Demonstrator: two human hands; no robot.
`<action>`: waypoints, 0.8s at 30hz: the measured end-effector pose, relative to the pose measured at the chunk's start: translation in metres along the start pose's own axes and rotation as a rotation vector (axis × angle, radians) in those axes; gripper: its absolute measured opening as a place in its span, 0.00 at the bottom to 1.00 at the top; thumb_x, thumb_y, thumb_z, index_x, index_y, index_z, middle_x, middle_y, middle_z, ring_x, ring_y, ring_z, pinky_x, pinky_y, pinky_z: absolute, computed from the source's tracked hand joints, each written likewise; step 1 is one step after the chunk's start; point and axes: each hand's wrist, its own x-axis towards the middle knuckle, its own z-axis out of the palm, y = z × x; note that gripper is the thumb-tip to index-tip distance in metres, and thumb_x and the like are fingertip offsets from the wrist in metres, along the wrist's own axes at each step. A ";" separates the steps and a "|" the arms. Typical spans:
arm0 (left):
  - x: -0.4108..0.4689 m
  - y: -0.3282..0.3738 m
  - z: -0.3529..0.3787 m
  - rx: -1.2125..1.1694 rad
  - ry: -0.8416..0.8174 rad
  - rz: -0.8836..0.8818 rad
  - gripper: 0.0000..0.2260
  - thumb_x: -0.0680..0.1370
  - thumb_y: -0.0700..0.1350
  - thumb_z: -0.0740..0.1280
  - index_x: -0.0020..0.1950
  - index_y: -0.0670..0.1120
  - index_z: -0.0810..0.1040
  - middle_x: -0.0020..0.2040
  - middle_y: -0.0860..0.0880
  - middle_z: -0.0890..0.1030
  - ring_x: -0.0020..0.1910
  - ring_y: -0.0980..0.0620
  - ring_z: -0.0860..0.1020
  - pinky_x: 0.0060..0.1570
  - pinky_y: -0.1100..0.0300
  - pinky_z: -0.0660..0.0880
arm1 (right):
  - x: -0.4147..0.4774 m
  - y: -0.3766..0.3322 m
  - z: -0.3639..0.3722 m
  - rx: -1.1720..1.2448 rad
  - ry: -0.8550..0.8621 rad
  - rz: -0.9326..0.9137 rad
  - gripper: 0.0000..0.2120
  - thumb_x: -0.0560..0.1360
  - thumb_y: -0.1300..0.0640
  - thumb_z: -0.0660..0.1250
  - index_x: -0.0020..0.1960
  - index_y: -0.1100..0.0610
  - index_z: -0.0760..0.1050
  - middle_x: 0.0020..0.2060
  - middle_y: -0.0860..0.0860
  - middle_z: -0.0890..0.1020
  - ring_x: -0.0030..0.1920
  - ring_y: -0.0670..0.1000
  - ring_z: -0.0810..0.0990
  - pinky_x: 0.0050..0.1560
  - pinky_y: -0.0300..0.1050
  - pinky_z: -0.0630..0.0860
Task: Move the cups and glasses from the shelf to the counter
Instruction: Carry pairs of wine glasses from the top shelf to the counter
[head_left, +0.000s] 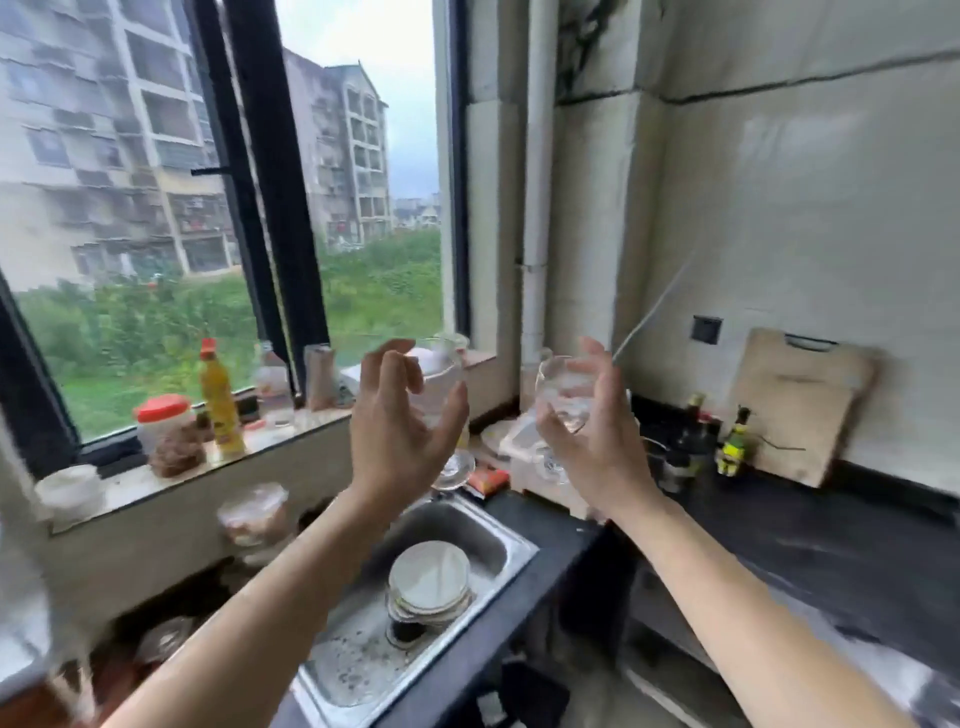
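Both arms are raised over the sink. My left hand (400, 421) curls around a clear stemmed glass (441, 379), whose round foot shows below the palm. My right hand (597, 431) holds a second clear stemmed glass (563, 395) by its bowl, with its foot below the wrist. Both glasses hang in the air above the far end of the sink, upright or slightly tilted. The black counter (831, 545) stretches to the right. No shelf is in view.
A steel sink (467, 525) below holds a stack of plates (430, 582). Bottles and jars, among them a yellow bottle (221, 400), crowd the window sill. Dark bottles (691, 441) and a wooden cutting board (800, 400) stand at the counter's back, near the wall.
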 end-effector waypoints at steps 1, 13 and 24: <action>-0.009 0.025 0.033 -0.067 -0.046 -0.002 0.16 0.73 0.52 0.70 0.45 0.41 0.70 0.54 0.42 0.75 0.53 0.50 0.73 0.44 0.60 0.66 | -0.012 0.016 -0.041 -0.069 0.017 0.039 0.34 0.75 0.40 0.66 0.75 0.44 0.54 0.63 0.40 0.73 0.58 0.37 0.77 0.53 0.27 0.71; -0.112 0.233 0.340 -0.665 -0.531 0.091 0.14 0.74 0.52 0.73 0.47 0.45 0.73 0.57 0.49 0.72 0.53 0.66 0.72 0.48 0.77 0.65 | -0.127 0.151 -0.352 -0.492 0.456 0.383 0.30 0.74 0.47 0.71 0.70 0.48 0.60 0.59 0.32 0.73 0.55 0.41 0.80 0.51 0.30 0.74; -0.097 0.357 0.580 -0.957 -0.720 0.057 0.16 0.73 0.51 0.75 0.51 0.45 0.73 0.53 0.50 0.73 0.50 0.58 0.73 0.49 0.71 0.68 | -0.097 0.270 -0.528 -0.783 0.639 0.611 0.37 0.71 0.44 0.74 0.75 0.50 0.63 0.58 0.33 0.72 0.56 0.37 0.76 0.52 0.26 0.67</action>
